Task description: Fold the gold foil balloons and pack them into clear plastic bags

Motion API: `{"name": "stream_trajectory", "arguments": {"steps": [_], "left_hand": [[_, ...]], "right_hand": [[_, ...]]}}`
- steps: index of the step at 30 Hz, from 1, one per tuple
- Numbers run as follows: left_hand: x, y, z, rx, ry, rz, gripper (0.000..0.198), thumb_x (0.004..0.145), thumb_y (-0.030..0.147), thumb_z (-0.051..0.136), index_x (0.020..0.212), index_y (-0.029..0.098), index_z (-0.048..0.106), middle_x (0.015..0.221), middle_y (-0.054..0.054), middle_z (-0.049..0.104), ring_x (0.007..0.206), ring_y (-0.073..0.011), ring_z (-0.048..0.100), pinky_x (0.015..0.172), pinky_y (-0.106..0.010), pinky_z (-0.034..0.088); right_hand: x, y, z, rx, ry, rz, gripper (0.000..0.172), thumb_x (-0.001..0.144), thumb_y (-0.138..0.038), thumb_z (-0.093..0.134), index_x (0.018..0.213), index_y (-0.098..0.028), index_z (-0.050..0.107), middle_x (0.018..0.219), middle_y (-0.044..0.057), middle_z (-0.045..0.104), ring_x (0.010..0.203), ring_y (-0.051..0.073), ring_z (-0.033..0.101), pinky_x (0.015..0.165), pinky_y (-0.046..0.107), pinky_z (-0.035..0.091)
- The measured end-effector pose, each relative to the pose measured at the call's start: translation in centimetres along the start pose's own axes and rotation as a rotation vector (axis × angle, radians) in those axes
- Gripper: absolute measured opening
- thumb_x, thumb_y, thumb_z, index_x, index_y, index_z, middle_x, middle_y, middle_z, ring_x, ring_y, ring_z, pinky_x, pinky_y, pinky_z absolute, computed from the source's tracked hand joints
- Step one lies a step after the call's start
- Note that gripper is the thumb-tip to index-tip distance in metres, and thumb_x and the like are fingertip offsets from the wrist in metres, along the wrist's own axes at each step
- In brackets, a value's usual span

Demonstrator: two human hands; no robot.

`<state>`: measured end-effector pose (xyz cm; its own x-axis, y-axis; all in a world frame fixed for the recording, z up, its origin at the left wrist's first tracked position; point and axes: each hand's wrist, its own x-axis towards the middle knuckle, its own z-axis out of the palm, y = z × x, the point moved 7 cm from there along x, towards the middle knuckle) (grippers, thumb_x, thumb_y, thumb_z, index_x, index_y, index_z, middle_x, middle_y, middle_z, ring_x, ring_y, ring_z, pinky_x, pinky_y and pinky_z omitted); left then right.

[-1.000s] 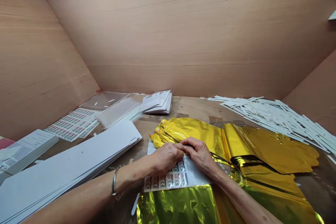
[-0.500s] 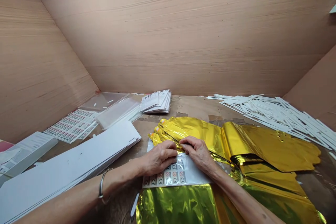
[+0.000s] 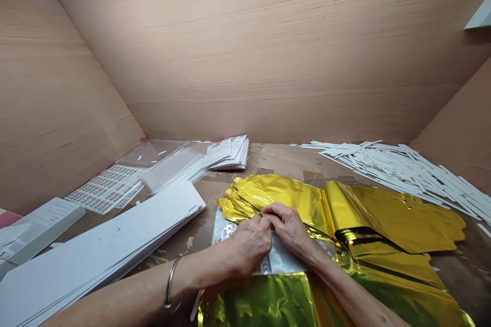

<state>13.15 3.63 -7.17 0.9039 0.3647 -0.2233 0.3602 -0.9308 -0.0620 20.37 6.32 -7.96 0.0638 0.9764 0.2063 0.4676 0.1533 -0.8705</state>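
Observation:
My left hand (image 3: pixel 249 245) and my right hand (image 3: pixel 289 227) meet at the fingertips, both closed in a pinch. What lies between the fingers is too small or hidden to make out. Just beyond them is the near edge of a flat gold foil balloon (image 3: pixel 284 189), its scalloped end to the left. Beneath the hands lies a clear plastic bag (image 3: pixel 286 255) with a sheet of small printed stickers (image 3: pixel 264 265), mostly covered by my left hand. A folded gold foil piece (image 3: pixel 257 299) rests nearer to me.
Long white cards (image 3: pixel 115 245) are stacked at left, near a sticker sheet (image 3: pixel 107 186) and clear plastic bags (image 3: pixel 172 168). Printed leaflets (image 3: pixel 228 153) stand at the back. White sticks (image 3: pixel 399 168) are heaped at right. More gold foil (image 3: pixel 414 219) spreads below them. Board walls enclose the table.
My left hand has moved right, over the sticker sheet, to meet my right hand's fingertips. My right hand has stayed nearly in place. The view has tilted slightly upward.

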Motion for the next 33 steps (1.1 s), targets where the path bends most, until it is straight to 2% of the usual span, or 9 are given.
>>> {"name": "stream_trajectory", "arguments": {"steps": [2,4,9,11,13,16,21,27,33], "left_hand": [[0.4,-0.3,-0.1,-0.031,-0.002,-0.044,0.028,0.061,0.005,0.049,0.088,0.003,0.055,0.091,-0.018,0.056,0.083,-0.0263,0.052,0.074,-0.037,0.043],[0.5,-2.0,-0.8,-0.232,0.108,-0.131,0.021,0.062,0.004,0.045,0.079,0.007,0.058,0.084,-0.013,0.059,0.076,-0.0218,0.054,0.07,-0.032,0.044],[-1.6,-10.8,-1.4,-1.202,0.404,-0.499,0.011,0.065,0.018,0.045,0.06,0.012,0.053,0.043,0.003,0.044,0.036,-0.0075,0.038,0.036,-0.019,0.03],[-2.4,-13.6,-1.7,-1.377,0.501,-0.573,0.014,0.067,0.024,0.046,0.063,0.013,0.052,0.041,0.005,0.042,0.031,-0.0058,0.031,0.032,-0.018,0.023],[-2.6,-15.6,-2.9,-1.25,0.625,-0.551,0.014,0.068,0.023,0.047,0.064,0.012,0.054,0.043,0.004,0.044,0.033,-0.0062,0.034,0.034,-0.018,0.025],[-1.8,-16.1,-5.1,-0.727,0.75,-0.312,0.014,0.07,0.016,0.044,0.063,0.012,0.056,0.055,-0.001,0.052,0.049,-0.0097,0.047,0.049,-0.021,0.037],[-0.2,-13.8,-3.8,-0.127,0.604,0.058,0.023,0.082,0.014,0.034,0.067,0.013,0.052,0.07,-0.005,0.053,0.065,-0.0126,0.05,0.061,-0.022,0.039],[0.1,-13.9,-2.5,0.052,0.546,0.104,0.026,0.087,0.016,0.03,0.067,0.014,0.047,0.07,-0.004,0.049,0.064,-0.0124,0.046,0.059,-0.021,0.037],[1.0,-14.1,-2.1,0.077,0.533,0.115,0.024,0.087,0.018,0.03,0.072,0.014,0.048,0.071,-0.004,0.049,0.064,-0.0122,0.046,0.058,-0.021,0.037]], "right_hand": [[-0.1,-0.1,-0.1,-0.004,-0.002,0.004,0.018,0.072,-0.013,0.046,0.073,-0.017,0.064,0.076,0.002,0.064,0.073,0.014,0.056,0.07,0.024,0.04],[-0.2,-0.2,-0.1,-0.009,-0.004,0.002,0.018,0.073,-0.014,0.046,0.073,-0.017,0.064,0.075,0.002,0.063,0.073,0.014,0.055,0.07,0.024,0.039],[-0.2,-0.5,0.1,-0.044,-0.032,-0.036,0.017,0.077,-0.017,0.046,0.077,-0.018,0.062,0.077,0.001,0.062,0.074,0.014,0.055,0.068,0.025,0.039],[-0.4,-0.7,0.1,-0.056,-0.031,-0.058,0.017,0.079,-0.017,0.045,0.077,-0.018,0.062,0.076,0.002,0.06,0.073,0.014,0.054,0.068,0.025,0.04],[-0.8,-1.6,-0.1,-0.068,0.004,-0.12,0.018,0.081,-0.018,0.042,0.08,-0.017,0.06,0.077,0.003,0.059,0.074,0.014,0.053,0.068,0.025,0.04],[-1.5,-4.1,-0.8,-0.186,0.063,-0.265,0.022,0.083,-0.014,0.036,0.09,-0.015,0.057,0.088,0.006,0.057,0.082,0.015,0.051,0.073,0.027,0.041],[0.0,-6.1,-1.2,-0.542,-0.058,-0.242,0.026,0.079,-0.008,0.038,0.096,-0.017,0.056,0.098,0.008,0.054,0.092,0.019,0.047,0.079,0.032,0.04],[3.4,-3.7,-0.2,-0.69,-0.124,-0.143,0.023,0.077,-0.011,0.04,0.091,-0.017,0.058,0.09,0.007,0.054,0.087,0.019,0.05,0.076,0.03,0.041],[4.5,-2.2,1.5,-0.694,-0.11,-0.153,0.021,0.078,-0.013,0.039,0.086,-0.018,0.058,0.089,0.006,0.054,0.084,0.017,0.05,0.073,0.026,0.04]]}}
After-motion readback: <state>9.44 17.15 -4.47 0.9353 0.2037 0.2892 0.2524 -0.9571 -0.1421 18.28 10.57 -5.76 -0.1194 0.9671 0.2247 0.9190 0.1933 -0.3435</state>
